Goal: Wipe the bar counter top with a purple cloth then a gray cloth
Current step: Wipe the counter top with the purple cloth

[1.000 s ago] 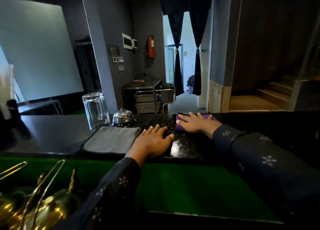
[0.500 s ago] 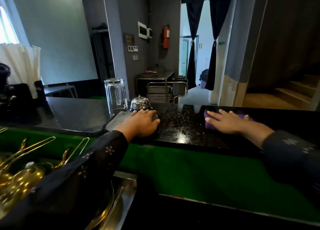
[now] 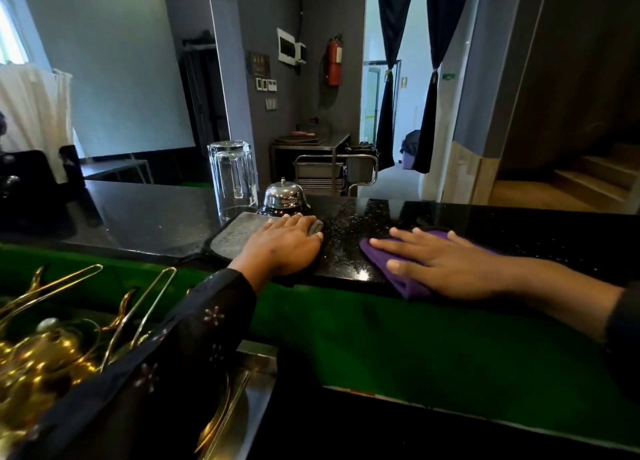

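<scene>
Across the lower left, around your 8 o'clock, gold-coloured wire utensils (image 3: 52, 324) lie in a heap below the counter (image 3: 145, 217), whose dark speckled top runs the width of the view. At about 11 o'clock on that top stands an upturned clear glass jug (image 3: 233, 179), and just to its right sits a chrome call bell (image 3: 284, 196).

In front of those two, the gray cloth (image 3: 235, 238) lies flat on the counter. Your left hand (image 3: 285, 246) rests palm-down on the cloth's right end, fingers lying loose over it and curling a little at the tips where the cloth bunches; they grip nothing that you can see.

Between your hands the counter shows a wet, glinting patch (image 3: 346, 248).

At roughly 2 o'clock, the purple cloth (image 3: 398, 269) lies near the counter's front edge, one corner hanging over it. Your right hand (image 3: 446, 262) presses flat on it, fingers straight and spread, pointing toward 9 o'clock.

Beyond the counter, at 12 o'clock, a red fire extinguisher (image 3: 334, 61) hangs on the gray wall beside a curtained doorway (image 3: 388, 79).
</scene>
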The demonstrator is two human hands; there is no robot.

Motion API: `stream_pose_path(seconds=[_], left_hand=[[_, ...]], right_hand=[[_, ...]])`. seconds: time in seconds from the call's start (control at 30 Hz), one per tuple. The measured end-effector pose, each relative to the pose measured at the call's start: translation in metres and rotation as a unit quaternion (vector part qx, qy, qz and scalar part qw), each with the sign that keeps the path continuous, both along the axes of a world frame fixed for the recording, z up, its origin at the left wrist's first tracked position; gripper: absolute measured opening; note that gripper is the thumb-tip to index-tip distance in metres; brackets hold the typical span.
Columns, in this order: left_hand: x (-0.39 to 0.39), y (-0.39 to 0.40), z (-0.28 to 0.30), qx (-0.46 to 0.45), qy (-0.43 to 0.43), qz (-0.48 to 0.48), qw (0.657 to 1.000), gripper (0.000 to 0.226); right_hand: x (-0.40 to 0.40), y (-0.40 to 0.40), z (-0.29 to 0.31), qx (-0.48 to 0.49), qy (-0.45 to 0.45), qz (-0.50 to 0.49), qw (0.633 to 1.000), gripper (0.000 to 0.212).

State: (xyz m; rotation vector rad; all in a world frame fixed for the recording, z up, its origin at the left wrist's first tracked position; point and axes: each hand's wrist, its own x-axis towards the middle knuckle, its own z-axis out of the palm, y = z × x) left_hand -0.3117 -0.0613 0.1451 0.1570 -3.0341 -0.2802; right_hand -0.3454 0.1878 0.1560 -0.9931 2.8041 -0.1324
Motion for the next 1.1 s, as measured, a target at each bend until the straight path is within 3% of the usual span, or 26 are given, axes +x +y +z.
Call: stream_pose_path(seconds=[0.2, 0.37, 0.63, 0.97, 1.1], left_hand=[[0.0, 0.002, 0.0, 0.048, 0.008, 0.017, 0.999, 0.056], [0.002, 0.005, 0.002, 0.049, 0.0, 0.026, 0.998, 0.055], [0.001, 0.004, 0.001, 0.019, -0.01, 0.026, 0.999, 0.054], [-0.004, 0.0, -0.002, 0.039, 0.006, 0.021, 0.999, 0.052], [-0.001, -0.001, -0.002, 0.042, 0.01, 0.019, 0.999, 0.052]], right_hand=[[-0.061, -0.064, -0.005, 0.003, 0.023, -0.113, 0.993, 0.061], [-0.053, -0.103, -0.005, -0.006, 0.012, -0.106, 0.994, 0.063], [-0.002, -0.069, -0.01, -0.003, 0.025, 0.005, 1.0, 0.056], [-0.077, -0.124, -0.001, 0.006, 0.009, -0.101, 0.995, 0.06], [-0.093, -0.101, -0.002, -0.005, 0.015, -0.097, 0.995, 0.066]])
